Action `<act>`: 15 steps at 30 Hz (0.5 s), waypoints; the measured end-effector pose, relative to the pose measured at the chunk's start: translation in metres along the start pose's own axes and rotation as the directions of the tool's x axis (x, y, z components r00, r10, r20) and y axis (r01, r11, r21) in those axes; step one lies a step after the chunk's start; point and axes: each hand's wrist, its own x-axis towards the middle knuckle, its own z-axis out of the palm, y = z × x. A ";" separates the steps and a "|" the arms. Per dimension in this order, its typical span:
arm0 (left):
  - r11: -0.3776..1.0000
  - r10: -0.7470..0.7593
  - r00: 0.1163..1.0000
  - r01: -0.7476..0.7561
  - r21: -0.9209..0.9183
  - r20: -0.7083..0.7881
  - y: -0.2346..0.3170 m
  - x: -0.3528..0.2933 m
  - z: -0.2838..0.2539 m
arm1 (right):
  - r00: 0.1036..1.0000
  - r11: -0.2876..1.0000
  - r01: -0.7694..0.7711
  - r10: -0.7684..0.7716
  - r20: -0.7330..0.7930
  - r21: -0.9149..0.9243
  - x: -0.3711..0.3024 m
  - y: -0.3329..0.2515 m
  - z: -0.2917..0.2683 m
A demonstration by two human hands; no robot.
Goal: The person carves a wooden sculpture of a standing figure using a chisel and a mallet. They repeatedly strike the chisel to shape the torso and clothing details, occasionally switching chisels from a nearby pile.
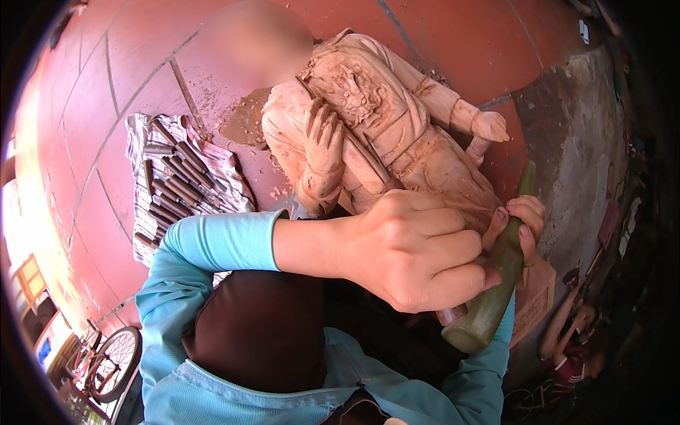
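My left hand [418, 251] is closed in a fist, knuckles up, in front of the statue's lower part. A small glossy brown end shows under the fist, but I cannot make out what it belongs to. My right hand [525, 221] wraps its fingers round a long tapered green club-shaped piece [496, 290]. Its thick end points toward me and its thin end away; the left fist is right against its side. Beyond both hands a carved wooden statue [425, 159] of a robed figure lies on its back, one carved hand on its chest. Its head area is blurred.
Several dark-handled chisels [180, 180] lie on a striped cloth [230, 177] to the left. Wood chips are scattered on the red tiled floor [134, 71]. A bicycle [113, 361] stands at the lower left. Another person [574, 340] is at the lower right edge.
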 end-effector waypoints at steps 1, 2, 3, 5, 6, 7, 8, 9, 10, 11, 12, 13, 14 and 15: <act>1.000 0.000 1.000 0.000 0.009 -0.026 0.001 0.001 0.002 | 1.000 1.000 -0.005 0.005 -0.006 -0.003 0.000 -0.001 0.000; 1.000 0.001 0.999 0.000 0.017 -0.052 0.002 0.003 0.003 | 1.000 1.000 -0.005 0.005 -0.007 -0.004 0.000 -0.001 0.001; 1.000 0.007 0.998 -0.006 0.019 -0.063 0.001 0.002 0.005 | 1.000 1.000 -0.005 0.005 -0.008 -0.004 -0.001 -0.001 0.001; 1.000 0.021 0.996 -0.019 0.023 -0.085 -0.002 -0.002 0.007 | 1.000 1.000 -0.003 0.003 -0.006 -0.003 -0.001 0.000 0.000; 1.000 0.008 0.999 -0.007 0.015 -0.053 -0.002 -0.001 0.006 | 1.000 1.000 -0.004 0.004 -0.001 -0.003 -0.001 0.000 0.000; 1.000 -0.005 1.000 0.005 0.007 -0.020 -0.001 0.000 0.004 | 1.000 1.000 -0.005 0.005 0.003 -0.002 -0.002 0.000 0.000; 1.000 -0.017 1.000 0.017 -0.001 0.013 0.000 0.001 0.002 | 1.000 1.000 -0.011 0.011 -0.003 -0.006 -0.001 -0.001 0.000; 0.999 -0.020 0.997 0.022 -0.030 0.069 0.003 0.003 0.000 | 1.000 1.000 -0.017 0.017 -0.009 -0.014 0.000 -0.003 0.001; 0.998 -0.020 0.992 0.028 -0.059 0.126 0.009 0.005 -0.002 | 1.000 0.999 -0.024 0.023 -0.016 -0.022 0.000 -0.004 0.001; 0.996 -0.018 0.983 0.035 -0.088 0.182 0.012 0.006 -0.002 | 0.999 1.000 -0.013 0.013 -0.033 -0.018 0.000 -0.003 0.001; 0.997 0.005 0.976 0.012 -0.080 0.219 0.011 0.005 -0.002 | 0.999 1.000 -0.003 0.002 -0.052 -0.009 -0.001 -0.002 0.003; 0.997 0.033 0.968 -0.013 -0.080 0.248 0.008 0.005 -0.002 | 0.997 1.000 0.008 -0.008 -0.071 0.000 -0.002 -0.002 0.004; 0.996 0.060 0.959 -0.039 -0.081 0.278 0.004 0.006 -0.003 | 0.997 1.000 -0.003 0.003 -0.073 -0.002 -0.002 -0.003 0.005; 0.994 0.089 0.948 -0.065 -0.088 0.305 0.001 0.007 -0.004 | 0.997 1.000 -0.015 0.014 -0.075 -0.009 -0.001 -0.005 0.004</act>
